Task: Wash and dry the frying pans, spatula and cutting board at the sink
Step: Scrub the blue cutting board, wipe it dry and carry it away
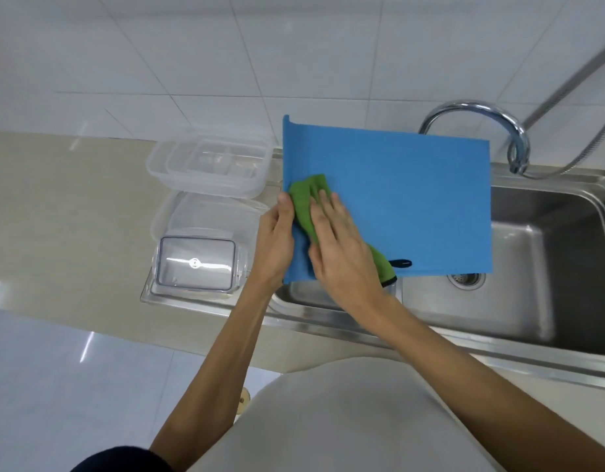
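Here, the blue cutting board (pixel 413 199) is gripped over the sink (pixel 549 267) at its 9 o'clock edge by the left hand (pixel 275 240). A green cloth (pixel 306 199) is pressed on it by the right hand (pixel 342 247), laid flat. If it is pushed too hard, the board could be tipped and dropped, as only one edge is held. Clear boxes (pixel 209 165) are set at 9 o'clock on the tan counter (pixel 72 199); a tap (pixel 481 114) is seen at 1 o'clock, white wall tiles (pixel 226 46) behind.
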### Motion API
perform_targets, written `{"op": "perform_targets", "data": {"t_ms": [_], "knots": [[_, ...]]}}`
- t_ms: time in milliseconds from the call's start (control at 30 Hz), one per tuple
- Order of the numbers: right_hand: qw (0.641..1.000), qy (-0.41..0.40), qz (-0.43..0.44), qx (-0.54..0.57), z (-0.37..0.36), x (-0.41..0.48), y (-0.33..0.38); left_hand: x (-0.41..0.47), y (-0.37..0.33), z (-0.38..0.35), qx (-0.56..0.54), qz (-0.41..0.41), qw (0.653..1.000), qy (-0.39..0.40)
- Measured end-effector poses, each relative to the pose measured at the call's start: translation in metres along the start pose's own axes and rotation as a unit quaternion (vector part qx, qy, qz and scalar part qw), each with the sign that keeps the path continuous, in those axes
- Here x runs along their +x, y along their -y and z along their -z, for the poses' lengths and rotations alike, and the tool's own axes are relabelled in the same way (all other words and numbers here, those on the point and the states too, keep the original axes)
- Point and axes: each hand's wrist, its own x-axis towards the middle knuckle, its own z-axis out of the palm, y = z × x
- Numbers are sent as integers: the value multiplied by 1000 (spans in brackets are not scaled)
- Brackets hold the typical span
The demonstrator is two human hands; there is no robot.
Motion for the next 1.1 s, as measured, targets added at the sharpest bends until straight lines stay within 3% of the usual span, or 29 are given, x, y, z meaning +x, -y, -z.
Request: {"op": "perform_targets", "data": {"t_ms": [333,567,633,800,900,1000,1100], "knots": [[994,57,75,-62,-9,-68,7,-23,13,22,-2,68,997,-40],[998,21,-55,-14,13,32,-30,-53,23,21,107,90,990,-20],[998,28,-51,-10,22,36,-42,-56,28,17,108,102,989,-14],[994,88,42,-50,35,-80,-10,-72,14,-6,58,69,995,-40],[990,77,61,-105,54,-107,-25,-90,18,-25,38,113,991,-53],[989,24,-15,-145,90,-100,-83,-107,20,-37,34,141,988,-61],[979,-52,-156,-116,147,-100,-165,-121,14,-55,18,134,990,-49]]}}
